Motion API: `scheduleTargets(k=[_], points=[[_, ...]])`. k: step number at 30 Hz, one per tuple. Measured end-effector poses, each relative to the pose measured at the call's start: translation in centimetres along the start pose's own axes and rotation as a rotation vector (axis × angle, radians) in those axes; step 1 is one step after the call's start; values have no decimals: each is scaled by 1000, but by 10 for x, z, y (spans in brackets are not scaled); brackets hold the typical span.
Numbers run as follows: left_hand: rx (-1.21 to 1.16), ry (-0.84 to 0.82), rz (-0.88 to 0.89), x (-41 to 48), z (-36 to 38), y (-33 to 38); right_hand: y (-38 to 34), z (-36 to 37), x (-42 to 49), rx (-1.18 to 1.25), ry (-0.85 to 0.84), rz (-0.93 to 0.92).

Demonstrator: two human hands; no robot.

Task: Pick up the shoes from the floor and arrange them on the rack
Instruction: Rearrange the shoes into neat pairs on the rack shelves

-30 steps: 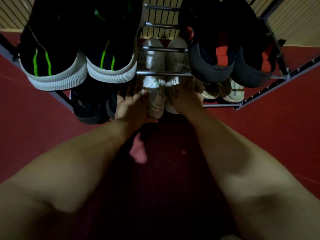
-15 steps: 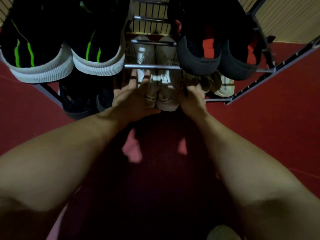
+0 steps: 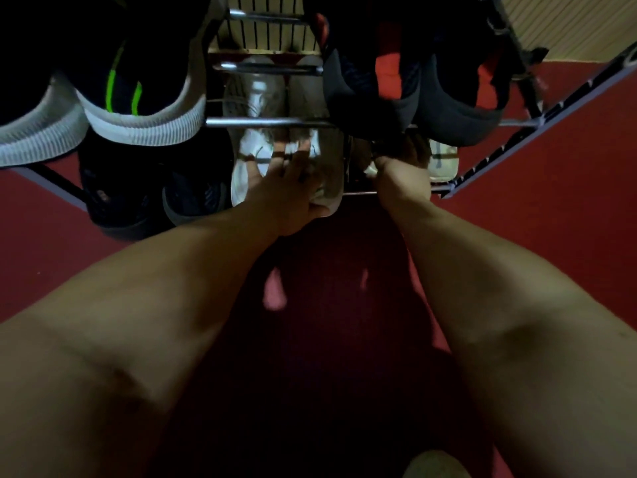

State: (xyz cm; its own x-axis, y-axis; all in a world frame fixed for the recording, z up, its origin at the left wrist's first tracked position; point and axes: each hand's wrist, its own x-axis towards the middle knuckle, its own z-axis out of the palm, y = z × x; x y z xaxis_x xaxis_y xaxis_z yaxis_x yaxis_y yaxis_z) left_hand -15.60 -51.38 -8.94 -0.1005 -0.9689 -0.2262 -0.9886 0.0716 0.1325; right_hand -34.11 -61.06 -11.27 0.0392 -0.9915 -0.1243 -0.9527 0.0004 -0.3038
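A pair of white sneakers [image 3: 256, 98] sits on the lower shelf of the metal shoe rack [image 3: 269, 123], toes pointing away from me. My left hand [image 3: 287, 182] lies on top of their heels with its fingers straight and spread. My right hand [image 3: 403, 167] reaches in to the right of them, beside a pair of pale sandals [image 3: 443, 160] on the same shelf. Its fingers are in shadow under the upper shelf, so I cannot make out their grip.
On the upper shelf stand black shoes with green stripes and white soles [image 3: 138, 88] at left and black shoes with red patches [image 3: 396, 84] at right. Dark shoes [image 3: 138, 205] fill the lower left. Red floor [image 3: 517, 236] lies all around the rack.
My left hand has slid right, from the side of the white pair onto its top. My right hand has left the white shoe and moved right toward the sandals.
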Motion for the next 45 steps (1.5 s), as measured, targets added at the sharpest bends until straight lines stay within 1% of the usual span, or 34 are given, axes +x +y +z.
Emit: scheduleTargets(k=[1, 3, 7, 11, 13, 16, 18, 22, 28, 31, 35, 38, 39, 40, 41, 43, 45], points=[[4, -14, 1, 0, 0, -1, -2, -1, 0, 39, 5, -18], [11, -48, -2, 1, 0, -2, -2, -1, 1, 25, 32, -98], [-2, -47, -33, 2, 0, -1, -3, -16, -27, 25, -42, -158], [-26, -15, -31, 1, -3, 0, 13, -21, -79, 68, -9, -109], [-17, -14, -29, 1, -3, 0, 18, -19, -95, 21, 2, -100], [-29, -39, -31, 2, -2, -2, 7, -19, -90, -64, -21, 0], [-29, -35, -36, 3, -1, -2, -9, -19, -76, -45, -59, 67], [-30, -38, -37, 3, -1, 0, -28, -15, -51, -52, -59, 129], [-10, 2, -31, 4, 3, -1, -16, -20, -59, -73, -102, 140], [-25, 14, -31, 4, 4, -2, 7, -30, -92, -172, -197, 125], [-19, 30, -20, 4, 3, -3, 44, -35, -131, -206, -317, 125], [-20, 24, -19, 3, 2, -2, 52, -34, -143, -213, -417, 239], [-14, 28, -15, 2, 2, -2, 49, -33, -143, -161, -420, 283], [-3, 34, -8, 1, 2, -2, 43, -32, -141, -91, -387, 300], [7, 33, -1, 1, 2, -2, 35, -31, -135, -37, -325, 284], [7, 14, 1, 1, 1, -2, 16, -25, -121, -14, -222, 218], [-12, 9, 0, 2, 1, -3, 1, -20, -108, -9, -204, 217]])
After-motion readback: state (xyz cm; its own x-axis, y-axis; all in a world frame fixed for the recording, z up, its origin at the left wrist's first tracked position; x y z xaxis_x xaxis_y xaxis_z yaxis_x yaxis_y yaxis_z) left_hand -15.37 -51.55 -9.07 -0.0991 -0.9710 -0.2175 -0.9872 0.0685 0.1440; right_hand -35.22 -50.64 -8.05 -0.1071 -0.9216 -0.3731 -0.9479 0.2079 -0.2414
